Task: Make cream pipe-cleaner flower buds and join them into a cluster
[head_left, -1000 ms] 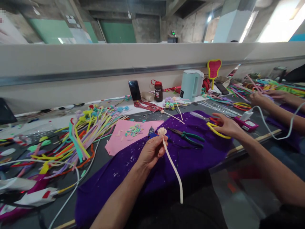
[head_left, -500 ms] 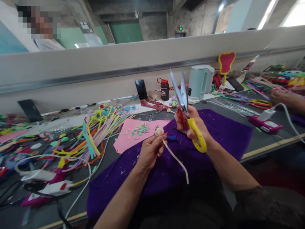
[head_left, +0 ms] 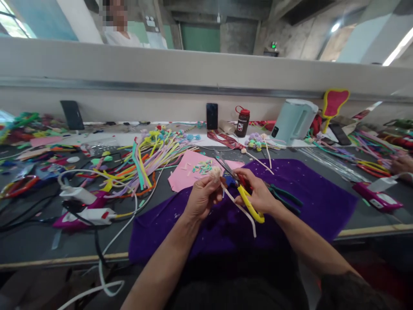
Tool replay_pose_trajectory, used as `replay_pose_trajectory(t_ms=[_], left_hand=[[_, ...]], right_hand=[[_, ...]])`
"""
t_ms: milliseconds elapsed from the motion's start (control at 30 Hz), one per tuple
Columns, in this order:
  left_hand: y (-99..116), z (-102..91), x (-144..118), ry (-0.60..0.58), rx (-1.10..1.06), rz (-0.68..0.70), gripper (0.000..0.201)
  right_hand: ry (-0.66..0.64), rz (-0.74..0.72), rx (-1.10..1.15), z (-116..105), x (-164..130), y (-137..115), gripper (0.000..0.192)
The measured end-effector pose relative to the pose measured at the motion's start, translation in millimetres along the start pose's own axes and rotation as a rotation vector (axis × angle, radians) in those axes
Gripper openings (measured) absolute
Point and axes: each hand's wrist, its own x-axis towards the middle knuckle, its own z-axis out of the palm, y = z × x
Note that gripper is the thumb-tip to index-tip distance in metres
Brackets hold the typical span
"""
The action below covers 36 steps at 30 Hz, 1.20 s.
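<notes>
- The left hand [head_left: 202,196] is clenched around a cream pipe cleaner [head_left: 239,209], pinching it just under its coiled head [head_left: 215,172], which pokes up above the fingertips.
- From that pinch the pipe cleaner's stem trails down and to the right, passing under the right hand and ending loose over the purple cloth [head_left: 306,193].
- The right hand [head_left: 258,196] is closed through the yellow handles of a pair of scissors [head_left: 240,189]; the blades run up and left from the grasp, their tips right beside the coiled head.
- Whether the blades touch the stem cannot be told.
- Both hands hover close together above the purple cloth, which lies on the table [head_left: 38,241].
- Just beyond the left hand lies a pink sheet [head_left: 185,176] with small coloured scraps on it.
- Farther left of the grip sprawls a heap of coloured pipe cleaners [head_left: 142,159].
- Right of the right hand, green-handled pliers [head_left: 285,196] rest on the cloth.
- Well beyond the hands stand a pale kettle [head_left: 293,120] and a dark jar [head_left: 241,122].
</notes>
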Motion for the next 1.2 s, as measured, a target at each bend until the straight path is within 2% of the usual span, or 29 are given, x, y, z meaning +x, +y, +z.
replay_pose_trajectory(t_ms=[133, 333, 533, 700, 1200], left_hand=[[1, -2.6, -1, 0.049, 0.010, 0.055, 0.028], [-3, -2.6, -2, -0.010, 0.073, 0.092, 0.025], [-6, -3.4, 0, 0.024, 0.116, 0.130, 0.025], [-8, -3.8, 1, 0.043, 0.154, 0.121, 0.026], [-11, -5.2, 2, 0.003, 0.143, 0.126, 0.023]], right_hand=[[0.018, -0.011, -0.031, -1, 2, 1, 0.071], [0.021, -0.126, -0.209, -1, 1, -1, 0.075], [0.087, -0.188, -0.399, -1, -1, 1, 0.074], [0.109, -0.209, -0.430, -2, -1, 4, 0.074], [0.100, -0.217, -0.429, 3, -1, 3, 0.070]])
